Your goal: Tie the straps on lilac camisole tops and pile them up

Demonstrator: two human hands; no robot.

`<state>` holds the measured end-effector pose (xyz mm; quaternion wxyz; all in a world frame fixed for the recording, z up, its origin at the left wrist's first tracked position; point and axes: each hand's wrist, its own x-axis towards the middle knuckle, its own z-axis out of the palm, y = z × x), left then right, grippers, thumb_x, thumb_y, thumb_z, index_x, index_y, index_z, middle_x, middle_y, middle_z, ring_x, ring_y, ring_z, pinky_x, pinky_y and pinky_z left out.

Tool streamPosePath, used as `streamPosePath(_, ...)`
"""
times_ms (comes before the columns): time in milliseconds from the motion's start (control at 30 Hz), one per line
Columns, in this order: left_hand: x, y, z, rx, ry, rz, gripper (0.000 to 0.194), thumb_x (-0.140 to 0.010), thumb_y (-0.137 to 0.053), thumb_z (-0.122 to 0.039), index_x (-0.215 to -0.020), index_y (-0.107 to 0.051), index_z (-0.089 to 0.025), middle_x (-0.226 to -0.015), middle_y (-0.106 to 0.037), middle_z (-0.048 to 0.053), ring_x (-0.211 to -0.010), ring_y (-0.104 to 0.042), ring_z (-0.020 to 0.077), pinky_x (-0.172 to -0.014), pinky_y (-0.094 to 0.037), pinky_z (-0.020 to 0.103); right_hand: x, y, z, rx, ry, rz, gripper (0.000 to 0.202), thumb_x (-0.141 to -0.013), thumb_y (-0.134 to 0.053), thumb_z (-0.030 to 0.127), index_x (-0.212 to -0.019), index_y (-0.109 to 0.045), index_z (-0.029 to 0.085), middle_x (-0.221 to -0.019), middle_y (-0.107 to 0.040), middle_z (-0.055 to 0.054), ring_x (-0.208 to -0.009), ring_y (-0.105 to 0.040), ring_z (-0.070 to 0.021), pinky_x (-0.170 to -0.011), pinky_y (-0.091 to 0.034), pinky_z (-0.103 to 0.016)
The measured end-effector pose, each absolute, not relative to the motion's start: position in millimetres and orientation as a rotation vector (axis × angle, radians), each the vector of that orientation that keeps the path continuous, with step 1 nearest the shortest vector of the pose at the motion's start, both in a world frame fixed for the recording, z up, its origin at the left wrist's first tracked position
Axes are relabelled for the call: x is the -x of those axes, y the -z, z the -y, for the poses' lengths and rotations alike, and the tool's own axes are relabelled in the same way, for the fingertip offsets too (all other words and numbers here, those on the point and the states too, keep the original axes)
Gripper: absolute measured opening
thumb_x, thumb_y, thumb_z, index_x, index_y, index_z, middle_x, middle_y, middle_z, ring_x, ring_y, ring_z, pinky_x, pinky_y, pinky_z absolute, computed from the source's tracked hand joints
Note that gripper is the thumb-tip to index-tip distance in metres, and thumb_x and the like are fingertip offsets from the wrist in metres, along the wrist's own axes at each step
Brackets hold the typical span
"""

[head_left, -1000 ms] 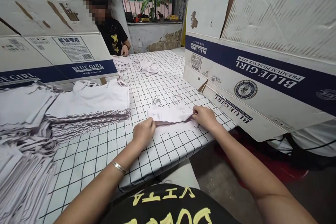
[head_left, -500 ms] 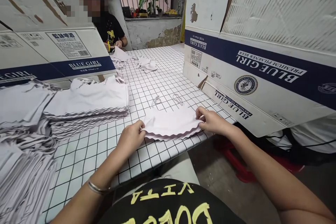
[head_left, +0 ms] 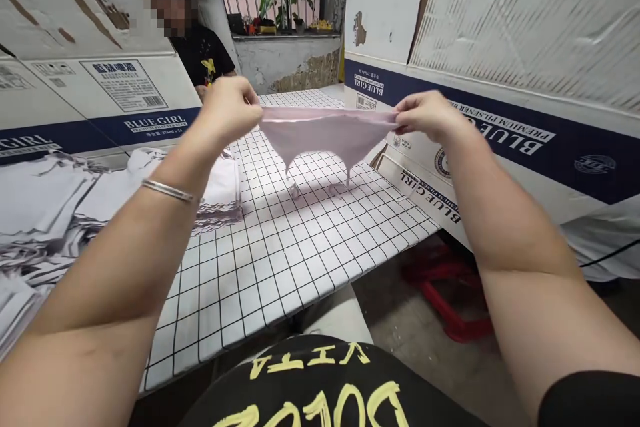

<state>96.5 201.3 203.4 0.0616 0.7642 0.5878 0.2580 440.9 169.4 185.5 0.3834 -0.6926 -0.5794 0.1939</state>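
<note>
At 12 o'clock, a pink cloth [head_left: 327,135] hangs over the checked table [head_left: 250,267]. The left hand [head_left: 233,105] pinches one top corner at 11 o'clock, and the right hand [head_left: 429,113] pinches the other at 1 o'clock. This looks like the holding-out step, and the next move seems to need an even pull from both sides.

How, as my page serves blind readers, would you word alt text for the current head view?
The person's left hand and right hand hold a pale garment spread by its edge above a checked table. White cloth is stacked at left, large cardboard boxes flank the scene, and another person is partly visible beyond.
</note>
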Motion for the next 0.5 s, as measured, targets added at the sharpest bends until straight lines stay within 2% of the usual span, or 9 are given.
streamPosePath(67, -91.3, -212.9, -184.9, -2.385, -0.784, -1.758, 0.056, -0.085, -0.017, -0.027, -0.099, -0.058, 0.009, -0.086, -0.058, 0.004, -0.089, -0.060, 0.0194, -0.075, -0.035, 0.031, -438.4, -197.9, -159.0, 1.728, -0.461, 1.549, 0.016, -0.078, -0.058, 0.003, -0.092, -0.065, 0.003, -0.076, -0.063, -0.004, -0.068, -0.058, -0.0085, -0.073, -0.049, -0.028)
streamPosePath(100, -87.5, -206.8, -172.6, -2.410, -0.776, -1.765, 0.052, -0.085, -0.023, -0.028, -0.099, -0.059, 0.006, -0.083, -0.059, 0.003, -0.085, -0.061, 0.0170, -0.073, -0.035, 0.028, -437.2, -195.4, -149.8, 1.744, -0.446, 1.586, 0.017, -0.077, -0.059, 0.004, -0.092, -0.066, 0.004, -0.077, -0.064, -0.004, -0.069, -0.058, -0.0087, -0.073, -0.048, -0.028)
streamPosePath(167, -79.4, -174.6, -143.4, -2.418, -0.691, -1.801, 0.034, -0.079, -0.044, -0.027, -0.098, -0.063, -0.006, -0.074, -0.062, 0.001, -0.071, -0.059, 0.0123, -0.066, -0.036, 0.023, -435.4, -173.5, -127.3, 1.834, -0.455, 1.644, 0.018, -0.071, -0.064, 0.006, -0.088, -0.069, 0.009, -0.074, -0.065, -0.002, -0.066, -0.058, -0.0102, -0.068, -0.048, -0.026)
streamPosePath(233, -72.1, -124.4, -110.5, -2.403, -0.469, -1.806, 0.024, -0.078, -0.050, -0.024, -0.097, -0.063, -0.017, -0.066, -0.063, 0.000, -0.061, -0.056, 0.0133, -0.057, -0.036, 0.023, -433.8, -134.0, -102.3, 1.959, -0.502, 1.688, 0.017, -0.067, -0.066, 0.010, -0.082, -0.071, 0.016, -0.070, -0.065, 0.000, -0.063, -0.058, -0.0122, -0.062, -0.047, -0.026)
streamPosePath(367, -62.4, -26.5, -45.9, -2.474, -0.059, -1.637, 0.020, -0.084, -0.043, -0.020, -0.095, -0.060, -0.020, -0.075, -0.066, 0.003, -0.065, -0.060, 0.0188, -0.056, -0.035, 0.027, -430.5, -43.0, -50.8, 2.117, -0.621, 1.749, 0.016, -0.066, -0.060, 0.013, -0.077, -0.070, 0.020, -0.078, -0.068, 0.000, -0.071, -0.061, -0.0161, -0.064, -0.046, -0.027)
streamPosePath(433, -58.1, -1.6, -22.8, -2.467, 0.026, -1.561, 0.019, -0.085, -0.041, -0.018, -0.092, -0.059, -0.019, -0.076, -0.066, 0.004, -0.069, -0.061, 0.0197, -0.058, -0.036, 0.027, -431.3, -14.9, -27.7, 2.140, -0.695, 1.762, 0.017, -0.067, -0.058, 0.015, -0.078, -0.070, 0.020, -0.079, -0.068, -0.001, -0.073, -0.061, -0.0169, -0.069, -0.046, -0.028)
streamPosePath(500, -52.5, 4.3, -11.5, -2.402, 0.031, -1.508, 0.019, -0.088, -0.041, -0.024, -0.090, -0.060, -0.020, -0.076, -0.066, 0.004, -0.069, -0.061, 0.0193, -0.058, -0.036, 0.027, -434.7, -7.2, -11.7, 2.105, -0.823, 1.788, 0.018, -0.069, -0.061, 0.022, -0.084, -0.070, 0.020, -0.084, -0.068, -0.002, -0.076, -0.061, -0.0176, -0.071, -0.047, -0.029)
